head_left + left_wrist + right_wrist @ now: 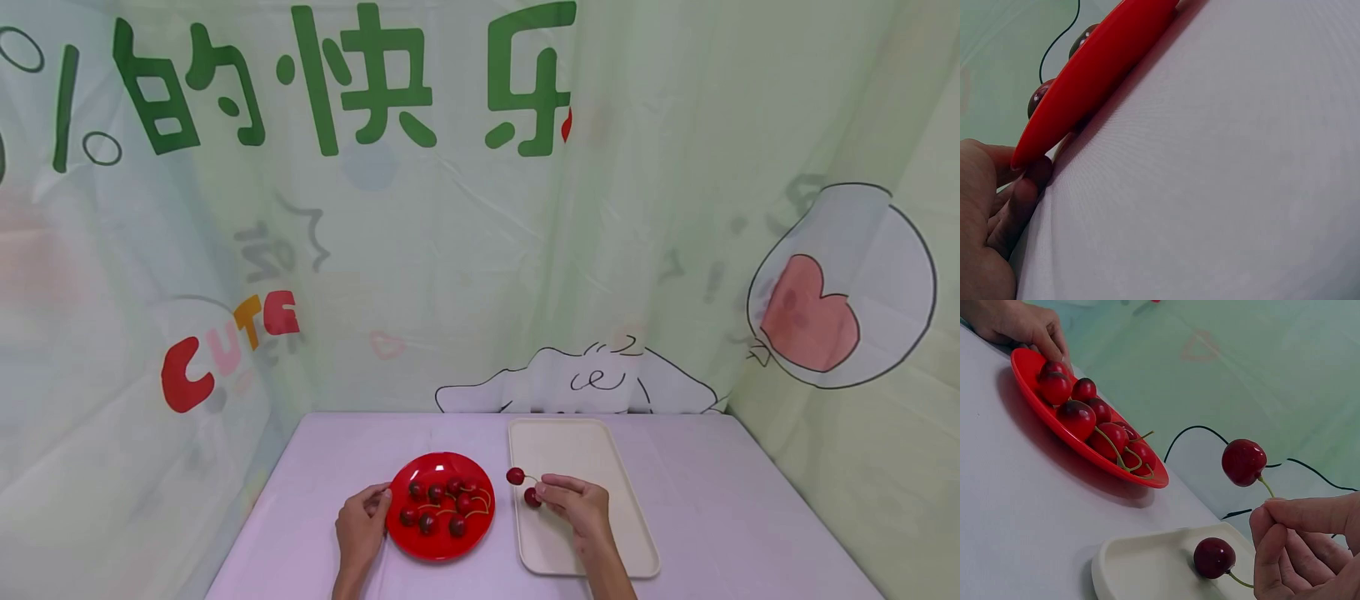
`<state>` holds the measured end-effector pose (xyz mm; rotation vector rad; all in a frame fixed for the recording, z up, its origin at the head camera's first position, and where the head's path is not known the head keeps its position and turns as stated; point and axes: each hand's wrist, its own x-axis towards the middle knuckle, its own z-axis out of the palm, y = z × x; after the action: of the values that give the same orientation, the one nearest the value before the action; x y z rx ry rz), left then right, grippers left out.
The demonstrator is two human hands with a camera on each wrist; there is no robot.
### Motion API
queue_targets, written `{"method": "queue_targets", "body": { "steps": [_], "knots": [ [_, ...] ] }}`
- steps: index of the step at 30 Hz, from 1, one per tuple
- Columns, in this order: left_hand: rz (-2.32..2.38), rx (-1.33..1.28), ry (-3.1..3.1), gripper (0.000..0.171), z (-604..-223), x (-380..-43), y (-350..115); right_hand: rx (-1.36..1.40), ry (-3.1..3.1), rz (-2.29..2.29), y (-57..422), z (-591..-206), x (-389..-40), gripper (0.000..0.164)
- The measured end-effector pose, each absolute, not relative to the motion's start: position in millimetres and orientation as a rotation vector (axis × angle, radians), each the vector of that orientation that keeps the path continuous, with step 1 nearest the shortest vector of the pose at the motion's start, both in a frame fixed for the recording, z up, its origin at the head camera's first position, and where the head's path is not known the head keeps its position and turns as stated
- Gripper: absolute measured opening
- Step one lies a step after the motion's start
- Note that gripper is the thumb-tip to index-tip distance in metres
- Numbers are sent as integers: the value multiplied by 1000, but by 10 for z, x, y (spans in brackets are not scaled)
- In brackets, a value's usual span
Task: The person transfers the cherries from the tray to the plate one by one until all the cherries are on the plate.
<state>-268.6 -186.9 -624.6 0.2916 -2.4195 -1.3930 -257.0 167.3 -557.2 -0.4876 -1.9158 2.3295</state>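
Note:
My left hand [360, 529] pinches the left rim of a round red plate [442, 547]; in the left wrist view the thumb and fingers meet at the plate's edge. Several dark red cherries [427, 523], some with green stems, lie on the plate. My right hand [585, 507] pinches the stem of one cherry [1244, 462] between thumb and fingertips, over the left side of a cream tray [562, 450]. Below it, another cherry [1214, 557] appears to lie in the tray, its stem running behind the fingers.
Plate and tray stand side by side on a table with a pale lilac cover [712, 500]. A printed pale green curtain [465, 250] hangs behind the table and along both sides.

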Motion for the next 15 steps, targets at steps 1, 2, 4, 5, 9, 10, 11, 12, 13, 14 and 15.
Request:
{"method": "queue_targets", "body": {
  "steps": [1, 2, 4, 5, 9, 10, 11, 12, 13, 14, 15],
  "knots": [
    [-1398, 292, -2420, 25, -6246, -2684, -1870, -484, -1917, 2330, 1663, -5570, -2566, 31],
    [-1404, 292, -2418, 25, -6242, -2681, -1871, -484, -1918, 2328, 1653, -5566, -2561, 31],
    [-1409, 289, -2419, 25, -6234, -2675, -1870, -481, -1920, 2324, 1634, -5556, -2554, 30],
    [-1412, 286, -2419, 25, -6228, -2672, -1869, -477, -1924, 2321, 1625, -5553, -2552, 30],
    [-1421, 279, -2414, 25, -6206, -2659, -1866, -454, -1930, 2324, 1576, -5554, -2567, 28],
    [-1425, 278, -2412, 25, -6202, -2656, -1865, -449, -1931, 2327, 1561, -5555, -2573, 28],
    [-1426, 278, -2411, 25, -6198, -2652, -1864, -446, -1930, 2333, 1544, -5553, -2576, 28],
    [-1428, 280, -2411, 25, -6197, -2648, -1863, -443, -1932, 2336, 1527, -5546, -2577, 28],
    [-1430, 280, -2409, 25, -6197, -2645, -1864, -439, -1934, 2338, 1510, -5536, -2576, 28],
    [-1432, 280, -2408, 25, -6199, -2642, -1864, -436, -1938, 2338, 1494, -5525, -2575, 29],
    [-1434, 281, -2407, 25, -6201, -2640, -1863, -436, -1944, 2338, 1478, -5514, -2572, 29]
  ]
}}
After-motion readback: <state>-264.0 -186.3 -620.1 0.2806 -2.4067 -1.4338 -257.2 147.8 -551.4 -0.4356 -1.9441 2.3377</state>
